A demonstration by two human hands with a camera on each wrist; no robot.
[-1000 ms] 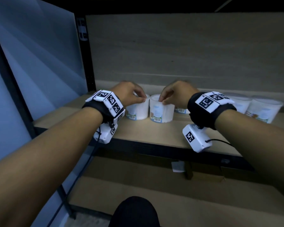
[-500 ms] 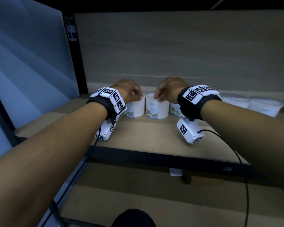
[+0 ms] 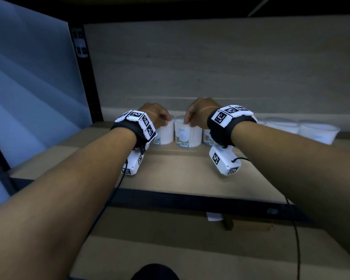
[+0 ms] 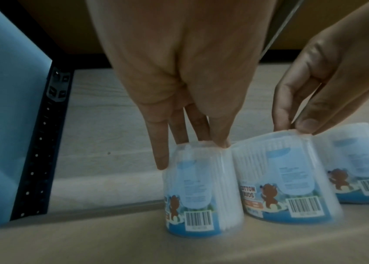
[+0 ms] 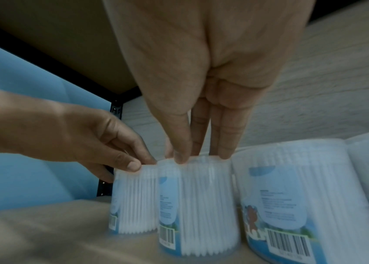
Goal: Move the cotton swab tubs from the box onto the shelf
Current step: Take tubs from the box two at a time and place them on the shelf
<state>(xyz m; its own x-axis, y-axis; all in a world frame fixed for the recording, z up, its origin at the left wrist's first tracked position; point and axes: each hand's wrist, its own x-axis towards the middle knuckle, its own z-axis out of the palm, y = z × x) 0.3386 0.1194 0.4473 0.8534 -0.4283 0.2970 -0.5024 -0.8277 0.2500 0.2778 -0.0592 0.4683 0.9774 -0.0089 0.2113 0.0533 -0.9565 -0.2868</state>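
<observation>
Clear cotton swab tubs with blue bear labels stand in a row along the back of the wooden shelf (image 3: 182, 170). My left hand (image 3: 166, 123) grips the leftmost tub (image 3: 166, 135) from above by its lid; in the left wrist view the left hand (image 4: 192, 148) has fingers and thumb down around that leftmost tub (image 4: 201, 196). Beside it, my right hand (image 3: 187, 123) pinches the top rim of the second tub (image 3: 187, 136). The right wrist view has the right hand (image 5: 199, 157) on this second tub (image 5: 197, 205), which touches a third tub (image 5: 292, 205).
More tubs (image 3: 303, 128) continue the row to the right. A black upright post (image 3: 85, 77) and a blue panel (image 3: 28, 87) close the left side. The shelf's black front edge (image 3: 190, 199) lies below my wrists, with a lower shelf (image 3: 170, 249) underneath. The box is out of view.
Both hands have moved the two tubs they hold back across the shelf toward the rear wall, into line with the other tubs. The grips look the same.
</observation>
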